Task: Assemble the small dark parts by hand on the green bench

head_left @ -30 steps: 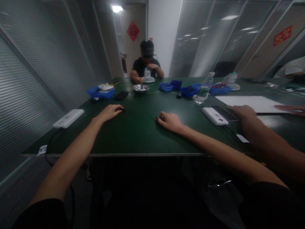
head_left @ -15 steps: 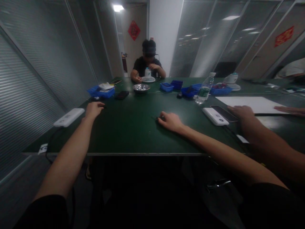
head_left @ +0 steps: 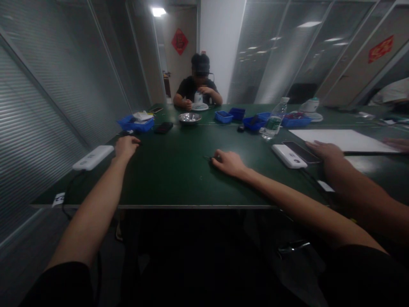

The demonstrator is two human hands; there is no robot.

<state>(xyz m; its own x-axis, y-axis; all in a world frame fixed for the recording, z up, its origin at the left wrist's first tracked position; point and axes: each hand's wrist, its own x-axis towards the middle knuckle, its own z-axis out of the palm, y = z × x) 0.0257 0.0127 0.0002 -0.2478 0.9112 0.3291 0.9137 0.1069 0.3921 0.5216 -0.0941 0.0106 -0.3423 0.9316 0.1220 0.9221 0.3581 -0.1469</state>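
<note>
My left hand (head_left: 126, 147) rests on the left side of the dark green table (head_left: 169, 179), fingers curled together. A small dark bit shows at its fingertips, too small to name. My right hand (head_left: 228, 163) lies right of the table's middle, closed round a thin dark stick-like thing (head_left: 208, 157) whose tip points left; most of it is hidden by the fingers. Between the hands is bare green tabletop. A white power bank (head_left: 93, 157) with a cable lies beside my left forearm, and another white power bank (head_left: 289, 156) lies right of my right hand.
Further back are a blue tray (head_left: 137, 123), a black phone (head_left: 164, 127), a metal bowl (head_left: 189, 119), several blue bins and a water bottle (head_left: 275, 119). A person (head_left: 198, 85) sits opposite with a white fan. At right, a co-worker's hand (head_left: 326, 150) touches a white board (head_left: 348, 140).
My hands have stayed in place. At right, the co-worker's far hand has shifted right along the white board. The person opposite has moved a hand slightly at the fan.
</note>
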